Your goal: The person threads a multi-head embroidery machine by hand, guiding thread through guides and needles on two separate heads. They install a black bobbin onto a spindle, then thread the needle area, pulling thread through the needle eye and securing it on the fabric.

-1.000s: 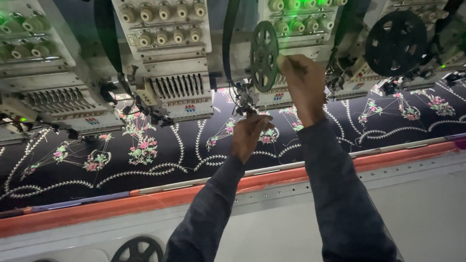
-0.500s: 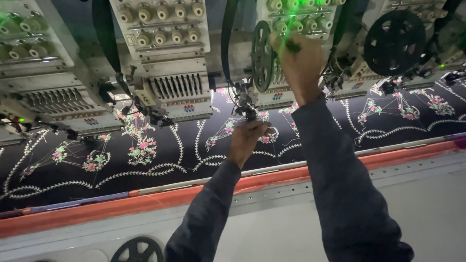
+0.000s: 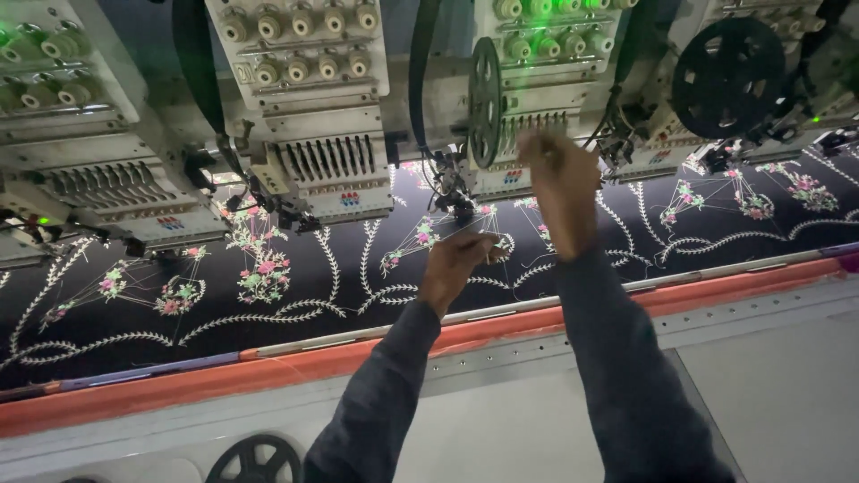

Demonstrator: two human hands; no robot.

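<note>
Up close: left hand pinches what looks like a thread end just below the needle area of the embroidery head. Right hand is raised nearer the head, blurred, grip unclear. Thread runs upward.

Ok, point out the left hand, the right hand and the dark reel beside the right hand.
left hand [image 3: 456, 266], head view, back of hand.
right hand [image 3: 562, 183], head view, back of hand.
dark reel [image 3: 484, 103], head view, hub.

Both dark-sleeved arms are reaching forward, the left hand curling low with fingers pinched, the right hand lifting higher, fingers bunched together.
</note>
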